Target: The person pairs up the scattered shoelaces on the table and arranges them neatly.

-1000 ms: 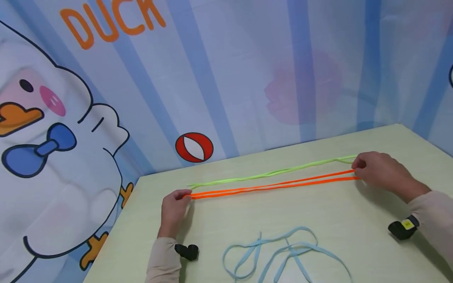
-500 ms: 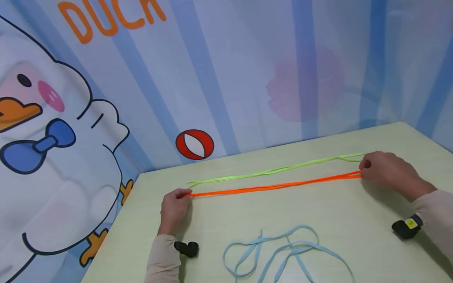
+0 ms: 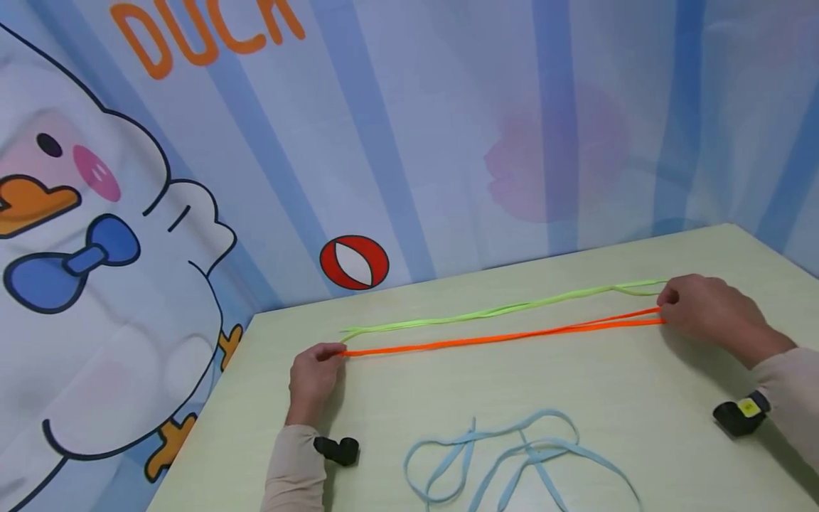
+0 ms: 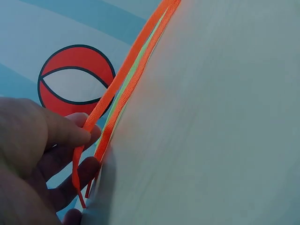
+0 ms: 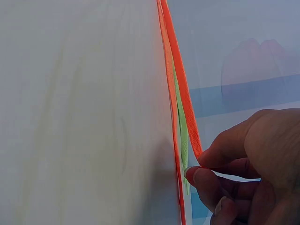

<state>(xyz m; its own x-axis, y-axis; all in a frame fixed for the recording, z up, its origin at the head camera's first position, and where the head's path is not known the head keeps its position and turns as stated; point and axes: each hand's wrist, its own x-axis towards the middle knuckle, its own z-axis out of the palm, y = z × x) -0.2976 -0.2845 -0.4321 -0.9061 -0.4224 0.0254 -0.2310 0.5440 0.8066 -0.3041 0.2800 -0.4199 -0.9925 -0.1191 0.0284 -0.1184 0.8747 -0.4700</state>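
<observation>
An orange shoelace is stretched across the table between the two hands, its two strands side by side. At its left end the left hand pinches a strand between thumb and fingers; in the left wrist view the lace's tips dangle below the fingers. The right hand pinches one strand at the other end, while the second strand runs past on the table side. Just behind, a yellow-green shoelace lies roughly parallel, its right end partly hidden by the right hand.
A light blue shoelace lies in loose loops on the pale table near the front. Behind the table hangs a blue striped cloth printed with a duck and a red ball. A black wrist camera sits at each sleeve.
The right hand has moved slightly right, drawing the orange shoelace longer. Its strands have come together along the left part. The left hand stays nearly in place; the other laces are unmoved.
</observation>
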